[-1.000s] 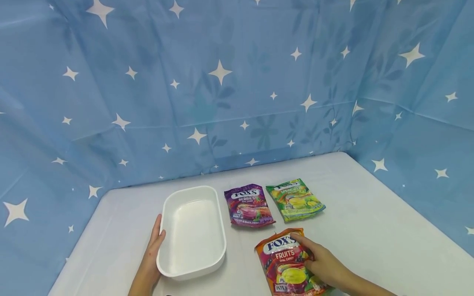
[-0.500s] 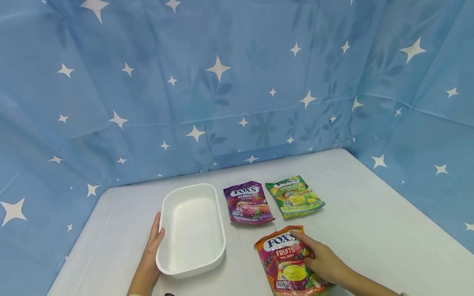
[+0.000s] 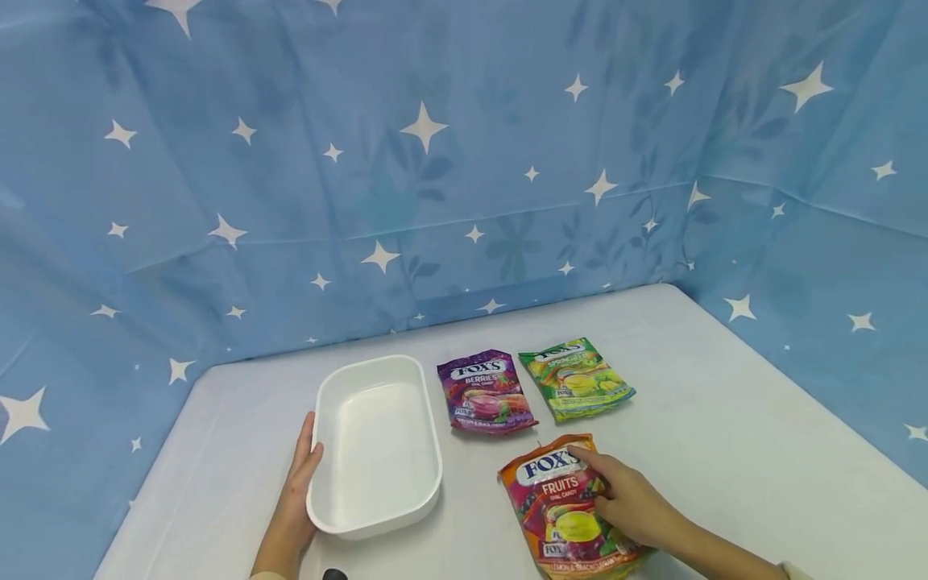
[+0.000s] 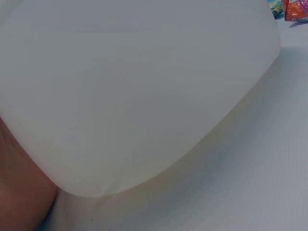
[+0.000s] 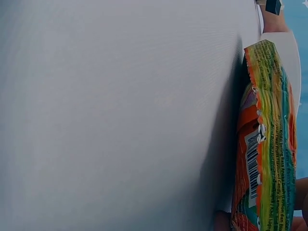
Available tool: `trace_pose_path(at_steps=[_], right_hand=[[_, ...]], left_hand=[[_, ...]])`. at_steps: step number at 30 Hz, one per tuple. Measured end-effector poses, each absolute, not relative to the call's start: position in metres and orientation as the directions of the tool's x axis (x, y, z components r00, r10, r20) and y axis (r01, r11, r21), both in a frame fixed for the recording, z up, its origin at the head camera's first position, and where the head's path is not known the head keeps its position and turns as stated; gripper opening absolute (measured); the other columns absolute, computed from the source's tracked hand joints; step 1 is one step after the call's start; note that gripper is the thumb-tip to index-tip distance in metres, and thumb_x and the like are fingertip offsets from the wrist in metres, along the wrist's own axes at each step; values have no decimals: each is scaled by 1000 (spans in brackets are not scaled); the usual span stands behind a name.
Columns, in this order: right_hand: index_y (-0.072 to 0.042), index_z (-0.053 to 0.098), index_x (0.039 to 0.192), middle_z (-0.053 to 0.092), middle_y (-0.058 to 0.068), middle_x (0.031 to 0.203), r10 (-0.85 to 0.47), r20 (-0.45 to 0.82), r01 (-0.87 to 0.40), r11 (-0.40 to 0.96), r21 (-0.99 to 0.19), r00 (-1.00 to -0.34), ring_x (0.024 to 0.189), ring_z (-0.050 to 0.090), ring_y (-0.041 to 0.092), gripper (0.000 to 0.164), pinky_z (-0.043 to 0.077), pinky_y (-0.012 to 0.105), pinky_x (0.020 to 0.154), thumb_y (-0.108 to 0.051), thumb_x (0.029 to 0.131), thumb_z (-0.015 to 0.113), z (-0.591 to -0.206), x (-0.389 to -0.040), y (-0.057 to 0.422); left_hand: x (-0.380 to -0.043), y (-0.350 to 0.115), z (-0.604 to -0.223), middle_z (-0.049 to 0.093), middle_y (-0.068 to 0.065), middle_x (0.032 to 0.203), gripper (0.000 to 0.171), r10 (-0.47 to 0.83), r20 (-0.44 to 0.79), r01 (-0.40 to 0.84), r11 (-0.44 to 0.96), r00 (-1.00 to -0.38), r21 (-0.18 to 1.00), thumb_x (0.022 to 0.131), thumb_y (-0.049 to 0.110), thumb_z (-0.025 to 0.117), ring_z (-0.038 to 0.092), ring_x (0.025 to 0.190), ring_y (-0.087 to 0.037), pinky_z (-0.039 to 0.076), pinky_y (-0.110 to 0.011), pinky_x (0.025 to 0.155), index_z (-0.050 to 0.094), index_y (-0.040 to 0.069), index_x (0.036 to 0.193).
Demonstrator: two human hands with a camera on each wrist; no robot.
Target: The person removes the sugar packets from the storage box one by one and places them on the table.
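Note:
In the head view my left hand (image 3: 293, 487) lies against the left outer wall of a white plastic tub (image 3: 377, 451), its visible fingers straight and its thumb at the rim; the wall covers the rest. The tub's smooth side (image 4: 139, 96) fills most of the left wrist view. My right hand (image 3: 629, 499) grips the right side of an orange-red bag of Fox's Fruits candy (image 3: 551, 515). Seen edge-on in the right wrist view, the candy bag's side (image 5: 269, 144) casts a shadow on the cloth, with fingers at its lower end.
Behind the fruits bag lie a purple Fox's Berries bag (image 3: 486, 393) and a green Fox's bag (image 3: 577, 379). A white cloth (image 3: 725, 419) covers the table. Blue star-patterned curtains (image 3: 464, 201) hang behind and beside it. A small black object (image 3: 334, 574) shows at the bottom edge.
The head view has tilted slightly, so the tabletop sits a little higher in it. Both hands keep their places on the tub and the fruits candy bag.

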State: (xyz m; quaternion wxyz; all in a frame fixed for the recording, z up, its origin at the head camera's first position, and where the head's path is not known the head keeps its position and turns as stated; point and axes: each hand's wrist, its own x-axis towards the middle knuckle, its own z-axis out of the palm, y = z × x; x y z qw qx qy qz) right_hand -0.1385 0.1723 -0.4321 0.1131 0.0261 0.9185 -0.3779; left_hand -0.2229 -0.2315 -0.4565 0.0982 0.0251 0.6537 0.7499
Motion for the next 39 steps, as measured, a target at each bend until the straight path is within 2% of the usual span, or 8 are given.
trace_pose_path(at_steps=[7,14,20,28,35,39], right_hand=[[-12,45,134,48,20,130,-47,-201,104,730,-675,-978,119,45,42,62,46,52,90,6,76,62,-433,-138,174],[-11,46,133,45,23,131,-59,-186,75,766,-638,-981,117,46,43,61,46,53,88,3,76,64,-433,-138,175],[-10,47,133,38,28,134,-58,-185,67,793,-605,-981,115,47,45,61,49,52,84,-1,75,65,-434,-139,176],[-10,47,132,36,30,136,-70,-164,42,800,-598,-984,117,45,46,60,49,52,84,-1,75,66,-433,-139,177],[-10,47,132,35,29,136,-65,-168,42,824,-565,-984,118,43,47,60,48,53,84,-4,75,68,-433,-138,176],[-10,47,133,35,28,137,-56,-169,39,858,-512,-984,117,43,47,62,47,55,85,-6,74,69,-432,-138,175]], left_hand=[[-223,-231,-457,-13,13,153,57,180,-91,-110,-97,-979,989,100,33,27,-11,141,-15,-1,-43,114,-8,37,145],[-223,-232,-458,-12,16,152,56,174,-96,-112,-82,-980,990,99,37,28,-9,142,-14,1,-42,114,-6,42,144],[-223,-232,-458,-13,13,153,56,181,-74,-91,-88,-981,992,100,34,27,-12,141,-15,-2,-43,114,-7,39,144],[-224,-232,-460,-14,14,152,57,181,-76,-92,-79,-980,993,99,37,27,-11,141,-16,0,-43,113,-8,38,144],[-223,-231,-459,-13,14,152,59,172,-68,-79,-57,-983,995,99,37,26,-11,141,-15,1,-40,114,-10,33,145],[-224,-230,-459,-12,15,152,58,158,-79,-86,-35,-984,996,99,38,26,-10,141,-14,2,-39,114,-10,35,145]])
